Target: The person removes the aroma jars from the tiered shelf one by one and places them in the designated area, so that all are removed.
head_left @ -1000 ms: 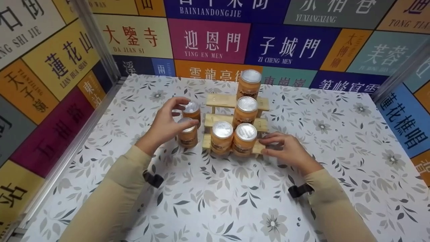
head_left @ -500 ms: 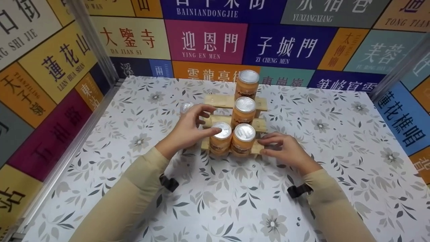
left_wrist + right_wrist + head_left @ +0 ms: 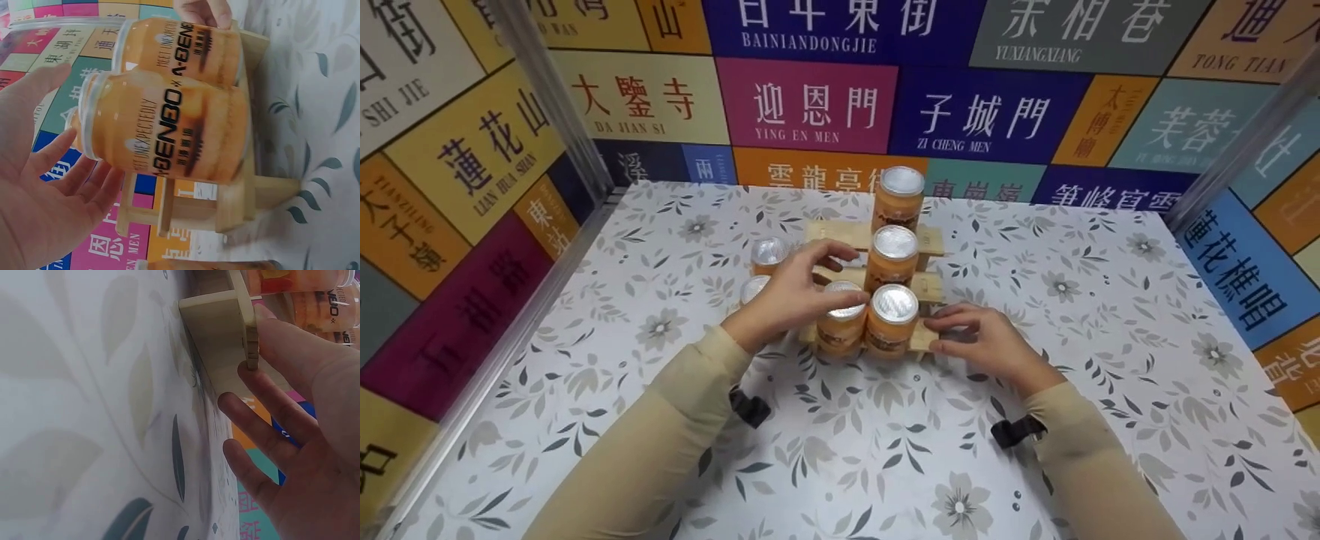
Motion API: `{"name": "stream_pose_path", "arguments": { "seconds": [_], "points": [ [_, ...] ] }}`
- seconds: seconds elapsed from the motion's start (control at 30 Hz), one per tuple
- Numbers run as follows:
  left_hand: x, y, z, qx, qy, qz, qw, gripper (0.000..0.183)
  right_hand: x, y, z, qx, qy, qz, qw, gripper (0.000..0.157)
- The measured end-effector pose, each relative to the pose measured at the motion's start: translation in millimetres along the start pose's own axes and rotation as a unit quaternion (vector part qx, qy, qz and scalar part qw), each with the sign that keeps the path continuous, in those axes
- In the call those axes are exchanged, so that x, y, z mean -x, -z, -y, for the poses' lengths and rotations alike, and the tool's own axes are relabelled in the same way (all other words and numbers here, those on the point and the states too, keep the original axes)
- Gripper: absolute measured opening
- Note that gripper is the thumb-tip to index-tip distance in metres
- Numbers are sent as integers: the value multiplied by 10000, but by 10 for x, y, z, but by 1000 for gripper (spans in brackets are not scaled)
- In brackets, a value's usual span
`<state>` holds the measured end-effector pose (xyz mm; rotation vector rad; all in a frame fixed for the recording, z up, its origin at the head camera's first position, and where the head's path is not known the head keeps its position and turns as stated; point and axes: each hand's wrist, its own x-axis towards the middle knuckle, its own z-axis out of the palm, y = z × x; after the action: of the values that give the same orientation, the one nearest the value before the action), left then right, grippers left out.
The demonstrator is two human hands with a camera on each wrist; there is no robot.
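Note:
A three-step wooden stand (image 3: 836, 237) bears orange cans with silver lids and "A-BENBO" labels. Two are side by side on the bottom step: a left can (image 3: 838, 337) and a right can (image 3: 892, 334). Behind them rise a middle-step can (image 3: 891, 266) and a top-step can (image 3: 898, 206). My left hand (image 3: 787, 296) reaches over the bottom-left can, thumb across its lid in the head view; in the left wrist view its fingers are spread loosely beside that can (image 3: 169, 129). With thumb and index finger, my right hand (image 3: 990, 341) pinches the bottom step's right end (image 3: 251, 337).
Two more cans stand on the table left of the stand: a rear can (image 3: 769, 255) and a front can (image 3: 753, 287), the latter partly hidden by my left hand. Sign-printed panels (image 3: 810, 105) wall the floral-patterned table (image 3: 855, 450) at the back and sides.
My left hand has moved right, from above the two cans on the table to the bottom-left can on the stand. The right hand keeps its place at the step's end.

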<state>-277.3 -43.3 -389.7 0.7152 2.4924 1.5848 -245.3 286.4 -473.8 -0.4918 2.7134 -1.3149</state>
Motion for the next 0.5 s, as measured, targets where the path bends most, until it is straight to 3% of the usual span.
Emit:
{"name": "stream_pose_path", "arguments": {
  "seconds": [0.23,0.5],
  "points": [
    [70,17,78,-183,180,312,9992,68,-18,0,-2,-64,303,-81,9995,34],
    [120,9,187,-218,435,541,9973,73,-18,-11,-15,-77,222,-50,9997,34]
  ]
}}
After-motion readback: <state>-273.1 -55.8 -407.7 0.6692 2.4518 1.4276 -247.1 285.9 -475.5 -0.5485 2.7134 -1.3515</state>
